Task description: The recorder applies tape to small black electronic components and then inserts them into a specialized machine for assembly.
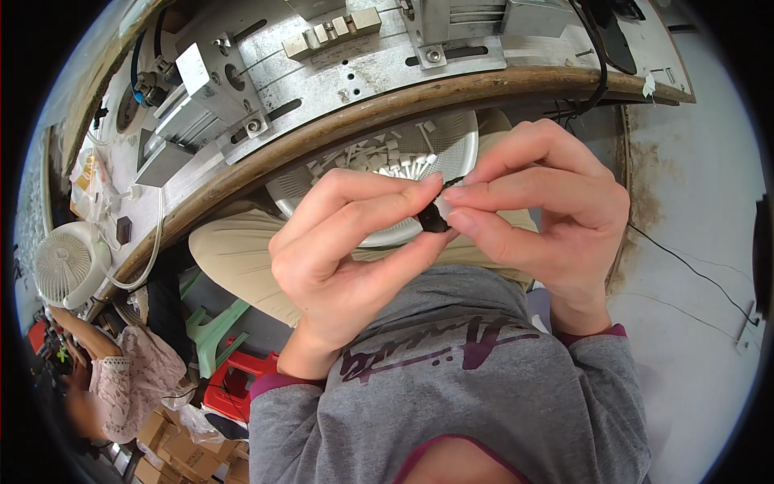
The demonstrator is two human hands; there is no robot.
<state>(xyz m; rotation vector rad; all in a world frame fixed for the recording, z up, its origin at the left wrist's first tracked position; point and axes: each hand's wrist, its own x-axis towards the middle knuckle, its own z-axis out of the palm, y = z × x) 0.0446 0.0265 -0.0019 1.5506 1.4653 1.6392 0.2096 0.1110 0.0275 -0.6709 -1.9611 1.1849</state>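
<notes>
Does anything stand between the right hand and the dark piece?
Only a small white part seems to sit between the right hand and the dark piece in the left hand. Nothing else visible stands in the way.

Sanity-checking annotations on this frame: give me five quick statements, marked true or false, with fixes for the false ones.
1. The left hand holds a small black piece. True.
2. The basket contains white parts. True.
3. The right hand is inside that basket. False: the right hand pinches a small white piece next to the black one.
4. A red stool is on the person's right. False: the red stool is on the left.
5. A white fan is at the picture's left. True.
</notes>
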